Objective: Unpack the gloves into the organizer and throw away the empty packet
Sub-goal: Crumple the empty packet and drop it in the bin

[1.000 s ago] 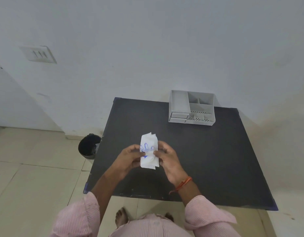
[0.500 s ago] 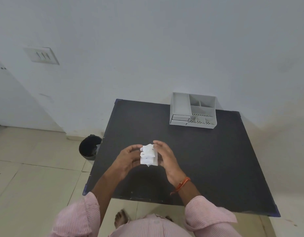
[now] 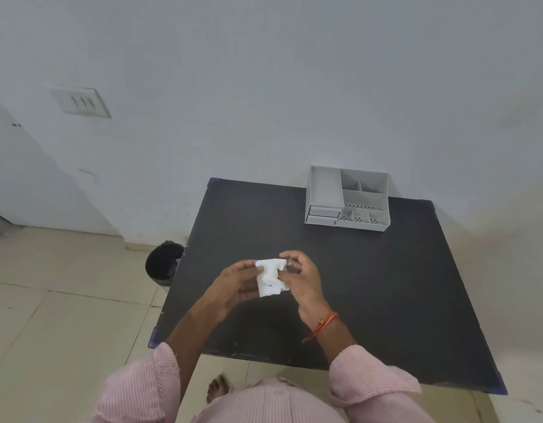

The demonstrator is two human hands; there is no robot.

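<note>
A small white glove packet (image 3: 271, 277) with blue print is held above the black table (image 3: 371, 285), between both hands. My left hand (image 3: 236, 285) pinches its left top corner. My right hand (image 3: 304, 279) grips its right top edge, fingers curled over it. The packet looks crumpled and partly folded; whether it is torn is not clear. The grey organizer (image 3: 325, 190) with several compartments stands at the table's far edge, near the wall, and its compartments look empty.
A black waste bin (image 3: 163, 265) stands on the tiled floor just left of the table. A white wall rises behind the table, with a switch plate (image 3: 81, 102) at the upper left. My bare foot (image 3: 218, 389) shows below the table's near edge.
The packet lay flat and upright between my hands a second ago; now it is crumpled and shorter, with both hands pulling at its top. The view shifted slightly.
</note>
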